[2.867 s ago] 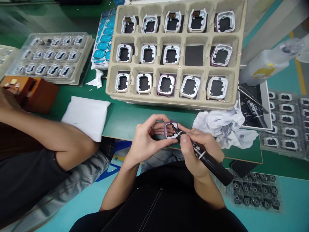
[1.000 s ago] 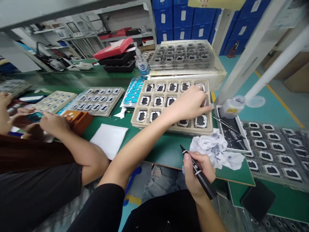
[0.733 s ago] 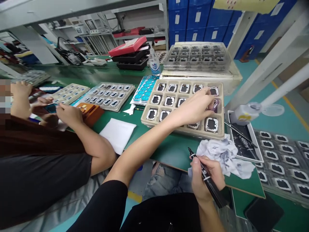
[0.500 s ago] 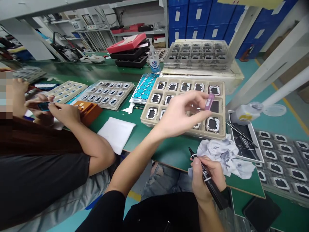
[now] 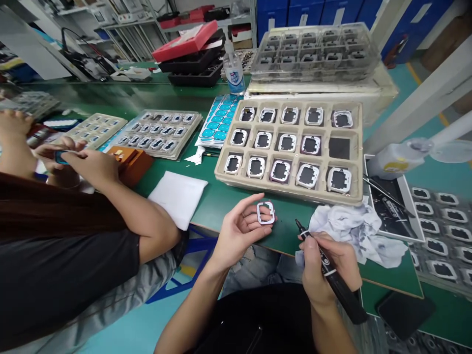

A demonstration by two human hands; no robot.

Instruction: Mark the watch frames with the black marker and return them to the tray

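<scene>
A small rounded-square watch case frame [image 5: 261,220], whitish with a purplish edge, rests against the fingers of my left hand [image 5: 239,228], which is closed around its side in front of the tray. My right hand [image 5: 328,265] grips a black marker pen [image 5: 337,282], uncapped, its dark tip pointing up and left toward the frame but apart from it. Behind both hands lies a beige compartment tray [image 5: 287,189] with similar frames in its pockets; one pocket at the right of the middle row shows only its dark bottom. Crumpled white paper [image 5: 344,226] lies beside my right hand.
Left of me, a co-worker's hand [image 5: 98,169] handles a small dark part near an orange block [image 5: 129,164]. A white cloth [image 5: 179,196] lies between us. Beyond are blue sticker sheets [image 5: 219,120], a pump bottle [image 5: 233,73] and stacked clear trays [image 5: 313,73]. At right stands a solvent bottle [image 5: 398,157].
My left hand has drawn back from the tray's right side, bringing the watch case frame down before me and turning it face-on. My right hand still holds the marker. The view has tilted down.
</scene>
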